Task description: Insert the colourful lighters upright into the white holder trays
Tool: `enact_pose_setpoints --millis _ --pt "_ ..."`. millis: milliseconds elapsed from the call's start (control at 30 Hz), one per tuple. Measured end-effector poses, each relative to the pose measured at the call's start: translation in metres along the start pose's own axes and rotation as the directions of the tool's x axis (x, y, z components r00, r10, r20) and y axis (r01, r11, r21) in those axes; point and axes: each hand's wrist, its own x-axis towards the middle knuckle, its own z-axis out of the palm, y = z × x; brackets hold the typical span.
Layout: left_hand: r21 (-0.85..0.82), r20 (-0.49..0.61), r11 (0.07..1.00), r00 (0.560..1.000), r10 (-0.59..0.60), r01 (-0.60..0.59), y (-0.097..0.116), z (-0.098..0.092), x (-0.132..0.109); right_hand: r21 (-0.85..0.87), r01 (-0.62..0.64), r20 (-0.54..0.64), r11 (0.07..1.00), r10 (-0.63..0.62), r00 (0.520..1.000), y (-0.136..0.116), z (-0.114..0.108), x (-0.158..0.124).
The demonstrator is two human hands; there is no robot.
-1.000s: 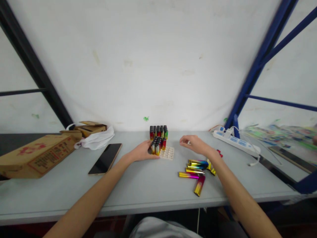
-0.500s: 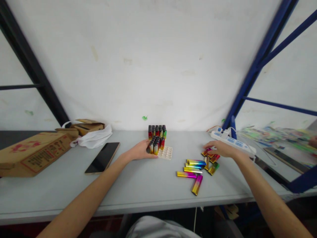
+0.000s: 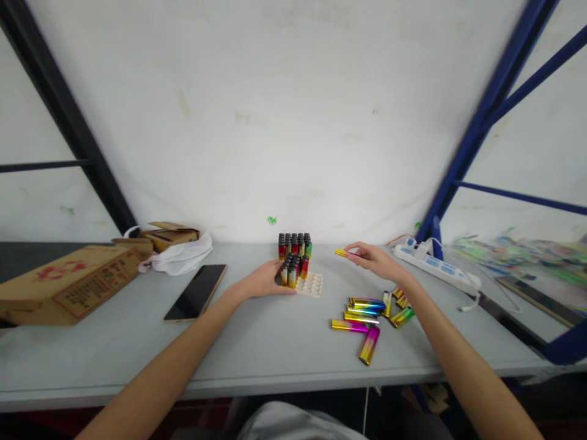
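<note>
My left hand (image 3: 263, 282) rests on the table against the left side of a white tray (image 3: 310, 285), its fingers curled round the tray's corner where several colourful lighters (image 3: 292, 269) stand upright. My right hand (image 3: 373, 258) is raised to the right of the tray and pinches one yellow lighter (image 3: 342, 252), held level. A loose pile of shiny rainbow lighters (image 3: 367, 313) lies on the table below my right wrist. Behind the tray stands a full block of upright lighters (image 3: 294, 244).
A dark phone (image 3: 196, 292) lies left of my left arm. Cardboard boxes (image 3: 68, 283) and a white bag (image 3: 178, 256) sit at the far left. A white power strip (image 3: 435, 267) with a cable lies at the right, beside blue frame bars (image 3: 463, 159).
My right hand left the loose pile at the right and rose toward the tray, now with a yellow lighter pinched in it. My left hand stayed at the tray.
</note>
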Motion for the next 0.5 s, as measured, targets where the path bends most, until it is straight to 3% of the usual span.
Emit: enact_pose_setpoints --millis 233,500 --pt "0.005 0.017 1.0 1.0 0.002 -0.002 -0.001 0.0 -0.001 0.152 0.083 0.07 0.985 -0.094 0.993 -0.037 0.04 0.034" --pt "0.006 0.034 1.0 0.999 0.017 -0.017 -0.001 0.0 0.0 0.366 0.027 0.053 0.93 -0.05 0.997 -0.041 0.083 0.026"
